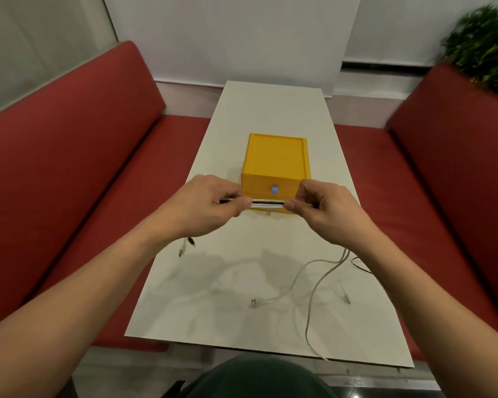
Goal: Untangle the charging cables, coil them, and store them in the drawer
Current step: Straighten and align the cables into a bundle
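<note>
Stretching between the hands, a run of white and black charging cables [268, 204] is pinched at each end, one end in the left hand [210, 205], the other in the right hand [325, 209]. It is held above the white bench [213, 311], just in front of the yellow drawer box [275, 159], whose drawer is closed. Loose white strands [322, 261] are trailed from the right hand across the bench; two plugs [187, 243] are dangled below the left wrist.
</note>
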`<state>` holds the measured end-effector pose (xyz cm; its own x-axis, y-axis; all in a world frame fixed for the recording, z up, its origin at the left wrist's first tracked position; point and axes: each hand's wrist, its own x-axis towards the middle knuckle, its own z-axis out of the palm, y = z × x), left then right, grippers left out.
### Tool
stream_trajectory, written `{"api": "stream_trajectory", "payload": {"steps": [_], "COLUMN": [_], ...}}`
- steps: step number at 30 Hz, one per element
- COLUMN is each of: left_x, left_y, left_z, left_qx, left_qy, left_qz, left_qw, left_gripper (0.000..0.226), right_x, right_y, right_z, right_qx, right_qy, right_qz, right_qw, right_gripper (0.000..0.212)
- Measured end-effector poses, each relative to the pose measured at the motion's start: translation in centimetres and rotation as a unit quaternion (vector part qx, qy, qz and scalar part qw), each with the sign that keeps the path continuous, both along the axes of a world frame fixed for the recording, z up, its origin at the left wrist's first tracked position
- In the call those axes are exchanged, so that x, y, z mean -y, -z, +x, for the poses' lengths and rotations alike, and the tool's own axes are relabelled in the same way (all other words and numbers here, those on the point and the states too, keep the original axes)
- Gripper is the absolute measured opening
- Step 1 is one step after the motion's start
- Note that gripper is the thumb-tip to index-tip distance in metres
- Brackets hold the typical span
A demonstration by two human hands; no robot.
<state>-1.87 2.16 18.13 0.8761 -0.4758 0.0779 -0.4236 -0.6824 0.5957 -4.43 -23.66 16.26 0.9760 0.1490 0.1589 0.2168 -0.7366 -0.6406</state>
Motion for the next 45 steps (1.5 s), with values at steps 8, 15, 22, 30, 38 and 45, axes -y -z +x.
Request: {"api": "stream_trajectory", "payload": {"steps": [8,15,22,30,38,45], "left_x": [0.5,-0.8,-0.6,1.0,-1.7,-2.7], "left_y": [-0.1,1.6,0.4,-0.8,-0.3,2.1], "left_z": [-0.8,1.4,1.5,-0.7,2.5,3.9], "left_qx": [-0.013,-0.013,0.028,-0.021,-0.013,-0.052], "left_qy": [0.011,-0.049,-0.066,0.042,-0.010,-0.008], "left_qz": [-0.074,-0.042,-0.035,-0.134,0.015,0.014], "left_qw": [0.997,0.998,0.997,0.990,1.000,0.999], "left_gripper": [0.030,0.033,0.034,0.032,0.030,0.018], "right_x": [-1.1,-3.1,-1.4,-1.5,-0.5,0.4], "right_y": [0.7,-3.3,-3.7,0.1,0.6,-0.3], "right_z": [0.4,-3.3,-2.1,0.7,1.3,2.2], "right_qx": [0.008,-0.012,-0.020,0.020,-0.029,-0.023], "right_qy": [0.045,-0.057,-0.032,0.034,0.013,-0.035], "right_qz": [-0.022,0.063,0.062,-0.019,0.009,-0.049], "right_qw": [0.999,0.996,0.997,0.999,0.999,0.998], "right_gripper": [0.035,0.032,0.019,0.018,0.017,0.020]}}
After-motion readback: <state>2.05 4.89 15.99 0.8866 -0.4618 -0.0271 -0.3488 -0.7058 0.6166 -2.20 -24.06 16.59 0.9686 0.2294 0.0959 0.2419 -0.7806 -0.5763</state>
